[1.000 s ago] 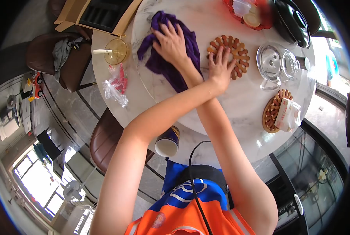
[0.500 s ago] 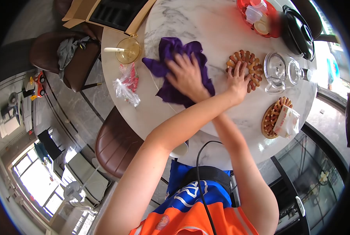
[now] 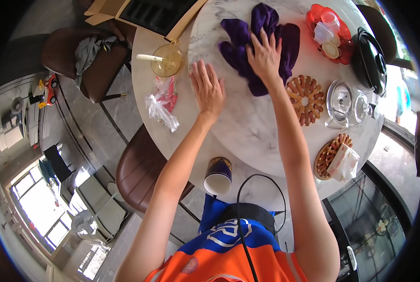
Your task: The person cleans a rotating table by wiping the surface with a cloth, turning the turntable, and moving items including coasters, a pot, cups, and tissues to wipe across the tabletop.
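My right hand (image 3: 266,55) lies flat with spread fingers on a crumpled purple cloth (image 3: 289,44) on the round marble turntable (image 3: 240,124). The palm and fingers cover part of the cloth. At the turntable's left rim, my left hand (image 3: 207,91) rests palm down, fingers stretched out, holding nothing. Left of it stand an amber glass mug (image 3: 172,66) with a white-handled utensil (image 3: 149,58) in it, and a clear plastic bag (image 3: 162,110) with something red. A wooden trivet (image 3: 306,100) lies near my right forearm.
A glass teapot (image 3: 340,101), a second trivet with a white packet (image 3: 344,162) and a black lidded pot (image 3: 370,61) stand on the right. Behind is a red tray (image 3: 344,30) with small containers. A dark blue cup (image 3: 219,175) sits at the near edge, close to a black cable (image 3: 261,176).
My arms have uncrossed. My left hand has left the trivet and come over to the turntable's left rim. My right hand and the purple cloth have shifted right and farther away.
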Tool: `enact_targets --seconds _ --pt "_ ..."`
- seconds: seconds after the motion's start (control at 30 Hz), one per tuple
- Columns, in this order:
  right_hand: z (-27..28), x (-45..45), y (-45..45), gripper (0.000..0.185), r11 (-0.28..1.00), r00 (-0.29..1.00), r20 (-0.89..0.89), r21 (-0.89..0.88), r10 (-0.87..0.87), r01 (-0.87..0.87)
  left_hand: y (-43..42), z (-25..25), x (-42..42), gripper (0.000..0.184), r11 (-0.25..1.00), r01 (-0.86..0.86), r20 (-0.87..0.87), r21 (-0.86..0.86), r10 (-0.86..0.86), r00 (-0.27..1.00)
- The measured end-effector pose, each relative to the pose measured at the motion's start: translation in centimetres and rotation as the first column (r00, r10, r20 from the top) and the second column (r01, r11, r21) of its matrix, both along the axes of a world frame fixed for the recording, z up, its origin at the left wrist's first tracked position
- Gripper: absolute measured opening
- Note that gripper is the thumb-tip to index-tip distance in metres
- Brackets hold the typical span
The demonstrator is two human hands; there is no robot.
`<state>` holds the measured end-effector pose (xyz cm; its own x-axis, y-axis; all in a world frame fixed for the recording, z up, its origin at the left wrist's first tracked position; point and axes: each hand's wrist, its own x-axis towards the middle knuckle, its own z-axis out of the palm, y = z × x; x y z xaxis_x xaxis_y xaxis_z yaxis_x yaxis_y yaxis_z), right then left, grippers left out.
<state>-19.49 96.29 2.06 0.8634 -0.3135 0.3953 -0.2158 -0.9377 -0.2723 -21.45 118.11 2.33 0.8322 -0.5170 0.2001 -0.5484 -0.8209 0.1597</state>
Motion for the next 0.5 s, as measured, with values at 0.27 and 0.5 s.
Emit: enact_targets --seconds 0.27,0.5 --pt "0.8 -4.4 6.8 0.063 0.961 0.960 -0.093 0.109 0.263 -0.253 0.4 -0.1 -3.8 0.069 0.994 -0.042 -0.112 -0.098 0.031 0.993" --pt "-2.0 12.0 5.2 0.055 0.998 0.996 0.083 -0.056 -0.019 0.024 -0.1 0.6 -7.0 0.069 0.993 -0.119 -0.135 0.002 0.119 0.984"
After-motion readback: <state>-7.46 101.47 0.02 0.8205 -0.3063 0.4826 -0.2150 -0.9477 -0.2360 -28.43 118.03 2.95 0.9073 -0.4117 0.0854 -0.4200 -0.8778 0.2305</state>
